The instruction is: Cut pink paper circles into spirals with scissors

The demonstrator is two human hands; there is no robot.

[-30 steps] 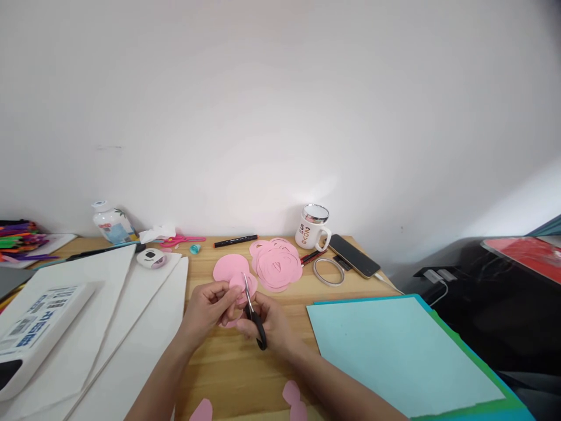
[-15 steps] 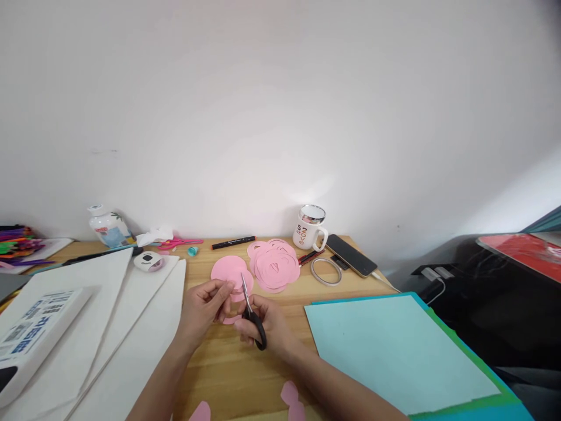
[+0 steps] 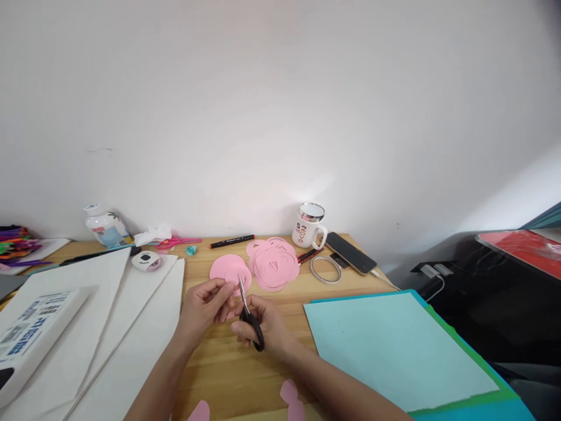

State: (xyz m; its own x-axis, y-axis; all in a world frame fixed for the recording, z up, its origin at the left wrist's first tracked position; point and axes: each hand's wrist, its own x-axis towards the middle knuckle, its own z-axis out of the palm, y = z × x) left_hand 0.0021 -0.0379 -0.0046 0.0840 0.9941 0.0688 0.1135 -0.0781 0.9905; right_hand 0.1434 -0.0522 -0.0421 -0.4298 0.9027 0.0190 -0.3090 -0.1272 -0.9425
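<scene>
From my remote seat I am seeing both hands working over the wooden worktop (image 3: 236,368), in front of the white mug (image 3: 309,229) and to its left. My right hand (image 3: 268,328) is grasping the black-handled scissors (image 3: 249,317) through the grips, and their blades are pointing away from me, slightly open or closed, I cannot tell which. My left hand (image 3: 202,308) is pinching its fingertips together at the pink paper (image 3: 228,268); I cannot tell how much of it lies in that grip. This paper is lying left of the mug and nearer to me. The pile of pink paper rings (image 3: 275,266) is spreading just to the mug's front left, while the black marker (image 3: 232,241) is resting farther left of the mug, with the pink scissors (image 3: 179,241) well beyond. 2 pink scraps, a left one (image 3: 200,411) and a right one (image 3: 293,399), are lying well in front of the mug. The tape roll (image 3: 325,270) is sitting to the mug's front right, and the phone (image 3: 350,253) is resting on its right, while the pale blue sheet (image 3: 398,351) is covering the area farther forward and right of the mug.
</scene>
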